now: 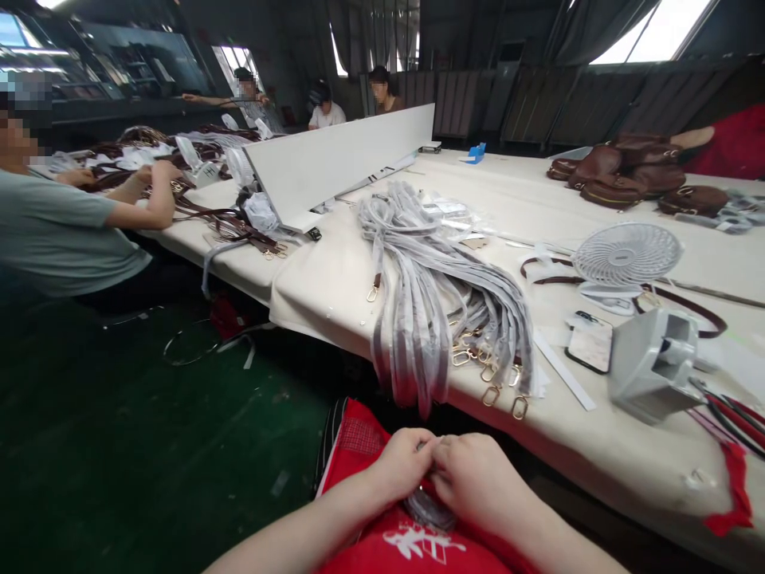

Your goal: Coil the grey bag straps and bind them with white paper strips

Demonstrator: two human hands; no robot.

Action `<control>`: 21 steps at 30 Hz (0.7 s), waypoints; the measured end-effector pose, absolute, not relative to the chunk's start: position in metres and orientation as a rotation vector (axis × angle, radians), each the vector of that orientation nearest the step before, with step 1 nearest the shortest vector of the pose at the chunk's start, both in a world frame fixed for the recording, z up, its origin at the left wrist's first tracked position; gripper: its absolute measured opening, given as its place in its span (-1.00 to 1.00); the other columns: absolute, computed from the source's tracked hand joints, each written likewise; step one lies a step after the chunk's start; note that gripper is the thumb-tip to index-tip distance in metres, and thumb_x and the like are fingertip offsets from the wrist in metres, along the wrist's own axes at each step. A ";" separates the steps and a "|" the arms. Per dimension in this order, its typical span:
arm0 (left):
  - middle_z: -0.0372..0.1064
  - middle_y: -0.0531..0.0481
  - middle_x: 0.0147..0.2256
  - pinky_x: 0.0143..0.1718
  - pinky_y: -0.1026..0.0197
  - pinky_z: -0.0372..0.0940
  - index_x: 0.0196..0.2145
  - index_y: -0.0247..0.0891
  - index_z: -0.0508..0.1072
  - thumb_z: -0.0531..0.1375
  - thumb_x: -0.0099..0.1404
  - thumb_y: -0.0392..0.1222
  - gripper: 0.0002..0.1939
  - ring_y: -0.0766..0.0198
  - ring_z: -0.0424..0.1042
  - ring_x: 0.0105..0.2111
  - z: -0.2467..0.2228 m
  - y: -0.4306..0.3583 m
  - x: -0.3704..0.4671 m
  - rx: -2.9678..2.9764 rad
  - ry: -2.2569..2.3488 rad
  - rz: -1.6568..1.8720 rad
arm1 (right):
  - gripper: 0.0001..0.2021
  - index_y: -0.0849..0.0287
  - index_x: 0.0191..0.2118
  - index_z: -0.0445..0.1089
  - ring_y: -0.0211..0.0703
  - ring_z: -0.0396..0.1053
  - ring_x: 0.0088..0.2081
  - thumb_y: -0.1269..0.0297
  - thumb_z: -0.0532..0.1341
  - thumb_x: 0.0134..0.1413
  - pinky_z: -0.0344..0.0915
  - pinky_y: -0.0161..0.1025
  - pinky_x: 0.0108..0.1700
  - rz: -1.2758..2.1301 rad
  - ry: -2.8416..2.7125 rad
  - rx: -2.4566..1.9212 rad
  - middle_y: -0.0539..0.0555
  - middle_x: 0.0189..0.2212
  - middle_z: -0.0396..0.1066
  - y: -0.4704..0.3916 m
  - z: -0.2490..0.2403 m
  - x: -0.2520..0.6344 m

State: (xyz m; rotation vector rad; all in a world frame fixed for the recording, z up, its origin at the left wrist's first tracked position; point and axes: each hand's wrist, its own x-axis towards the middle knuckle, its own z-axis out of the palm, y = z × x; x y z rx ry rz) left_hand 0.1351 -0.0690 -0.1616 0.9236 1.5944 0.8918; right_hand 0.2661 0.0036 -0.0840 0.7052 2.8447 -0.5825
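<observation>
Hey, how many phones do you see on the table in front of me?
1: the phone lies between the white strip and the grey device. Others may be hidden beneath the straps.

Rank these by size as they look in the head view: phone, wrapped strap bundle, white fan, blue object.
1. Wrapped strap bundle
2. White fan
3. Phone
4. Blue object
The blue object sits farthest off, so its real size is unsure.

Green floor (149, 446) lies left of the fingers (443, 456). Ahead of them stretches a pale table (323, 283), a white partition (343, 167) standing on it. Far beyond the fingers, what may be cabinets (538, 104) line a dim wall (466, 32); bright windows (654, 33) glare high to either side.
</observation>
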 end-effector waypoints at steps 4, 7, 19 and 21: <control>0.32 0.05 -0.54 -0.40 0.24 0.09 -0.54 -0.30 0.45 0.09 0.29 0.00 -0.61 0.29 0.25 -0.46 -0.154 -0.071 0.131 1.033 1.643 0.889 | -0.93 0.16 -0.51 0.40 -0.24 0.34 -0.45 0.35 0.25 -0.06 0.04 -0.30 -0.41 -0.900 2.779 0.735 -0.03 -0.50 0.47 0.026 -0.072 0.276; 0.36 0.00 -0.48 -0.34 0.23 0.11 -0.50 -0.29 0.45 0.02 0.37 -0.03 -0.59 0.25 0.29 -0.41 -0.145 -0.075 0.130 1.178 1.672 0.885 | -0.90 0.17 -0.50 0.39 -0.28 0.28 -0.49 0.32 0.26 -0.02 0.05 -0.34 -0.44 -1.179 2.723 0.823 -0.07 -0.55 0.42 0.043 -0.069 0.280; 0.42 -0.01 -0.44 -0.27 0.26 0.17 -0.55 -0.26 0.45 0.08 0.37 -0.14 -0.64 0.24 0.38 -0.35 -0.131 -0.081 0.132 1.354 1.612 0.873 | -0.40 0.24 -0.38 0.37 -0.19 0.37 -0.56 -0.23 -0.09 0.20 0.31 -0.26 -0.50 -1.961 2.372 1.352 0.06 -0.57 0.41 0.060 -0.145 0.273; 0.41 -0.02 -0.45 -0.28 0.26 0.17 -0.55 -0.27 0.44 0.08 0.37 -0.11 -0.63 0.24 0.37 -0.36 -0.135 -0.081 0.132 1.339 1.623 0.874 | -0.38 0.24 -0.29 0.40 -0.12 0.45 -0.41 -0.23 -0.12 0.22 0.39 -0.19 -0.35 -1.926 2.460 1.439 0.14 -0.44 0.47 0.064 -0.116 0.278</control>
